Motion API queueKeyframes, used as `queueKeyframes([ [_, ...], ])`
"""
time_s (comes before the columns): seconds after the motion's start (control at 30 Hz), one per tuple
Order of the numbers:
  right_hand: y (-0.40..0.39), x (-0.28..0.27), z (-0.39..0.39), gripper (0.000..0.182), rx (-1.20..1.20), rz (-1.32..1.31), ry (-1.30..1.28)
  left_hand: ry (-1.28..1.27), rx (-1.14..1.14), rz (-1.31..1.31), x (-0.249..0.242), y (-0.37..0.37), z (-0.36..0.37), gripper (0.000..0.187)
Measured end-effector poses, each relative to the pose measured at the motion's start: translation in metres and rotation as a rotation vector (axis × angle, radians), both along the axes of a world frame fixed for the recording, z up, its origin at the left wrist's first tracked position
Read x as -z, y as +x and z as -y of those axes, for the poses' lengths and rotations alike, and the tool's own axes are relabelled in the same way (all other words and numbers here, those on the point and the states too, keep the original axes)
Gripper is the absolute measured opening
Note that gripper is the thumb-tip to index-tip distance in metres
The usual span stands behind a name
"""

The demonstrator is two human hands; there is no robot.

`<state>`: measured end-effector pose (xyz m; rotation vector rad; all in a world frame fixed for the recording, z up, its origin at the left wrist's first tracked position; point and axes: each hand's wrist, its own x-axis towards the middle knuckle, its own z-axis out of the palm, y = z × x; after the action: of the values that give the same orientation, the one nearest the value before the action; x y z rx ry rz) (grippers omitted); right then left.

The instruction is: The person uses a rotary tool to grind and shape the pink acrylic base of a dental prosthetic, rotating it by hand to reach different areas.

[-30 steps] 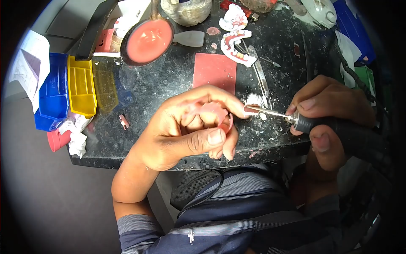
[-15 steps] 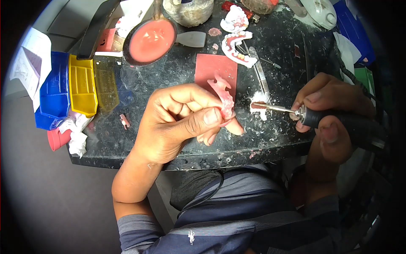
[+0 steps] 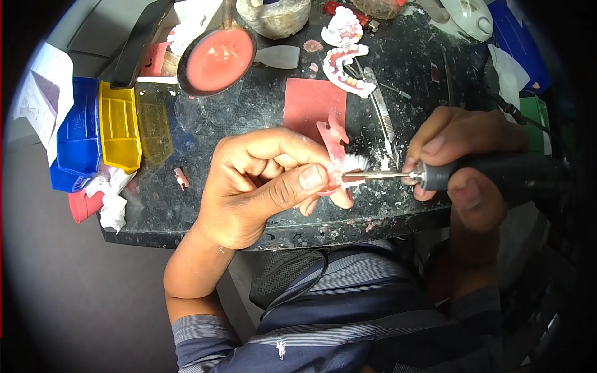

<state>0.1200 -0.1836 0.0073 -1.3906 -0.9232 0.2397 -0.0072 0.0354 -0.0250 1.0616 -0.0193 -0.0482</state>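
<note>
While the left hand [image 3: 261, 186] pinches a thin pink denture plate [image 3: 336, 149] above the speckled dark bench [image 3: 249, 118], the right hand [image 3: 463, 158] grips a black handpiece [image 3: 491, 174], its bristly white brush [image 3: 353, 166] touching the plate. A round bowl [image 3: 217, 60] holds smooth pink wax.

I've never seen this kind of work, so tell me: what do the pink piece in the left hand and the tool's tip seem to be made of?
The pink piece looks like matte acrylic or wax: opaque, rigid, dusted with white powder. The tool's tip is a bright, shiny shank, apparently metal, ending in a white brush head that looks bristly.
</note>
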Motion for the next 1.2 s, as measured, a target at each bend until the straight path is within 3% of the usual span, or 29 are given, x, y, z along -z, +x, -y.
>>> queueKeyframes([
  [0.3, -0.004, 0.002, -0.004, 0.036, 0.034, -0.064, 0.007, 0.079, 0.019, -0.035, -0.008, -0.002, -0.001, 0.013],
  [0.37, -0.002, 0.002, -0.003, 0.034, 0.014, -0.017, -0.008, 0.128, 0.013, -0.078, -0.011, -0.001, 0.0, 0.021],
  [0.6, -0.001, 0.0, -0.001, 0.034, 0.01, -0.029, -0.022, 0.118, -0.005, -0.08, -0.01, -0.001, 0.001, 0.023],
  [0.67, -0.001, 0.0, -0.001, 0.033, 0.003, -0.063, -0.014, 0.101, 0.025, -0.008, -0.005, -0.001, 0.0, 0.012],
  [0.9, -0.004, -0.002, -0.003, 0.03, 0.031, -0.082, -0.002, 0.127, 0.04, -0.022, -0.008, -0.001, -0.001, 0.012],
  [0.97, -0.003, -0.002, -0.004, 0.03, 0.047, -0.059, -0.01, 0.164, -0.002, -0.082, -0.012, 0.0, 0.002, 0.02],
  [1.2, -0.001, -0.006, -0.002, 0.03, 0.049, -0.043, -0.052, 0.116, 0.03, -0.005, -0.004, -0.002, -0.001, 0.013],
])
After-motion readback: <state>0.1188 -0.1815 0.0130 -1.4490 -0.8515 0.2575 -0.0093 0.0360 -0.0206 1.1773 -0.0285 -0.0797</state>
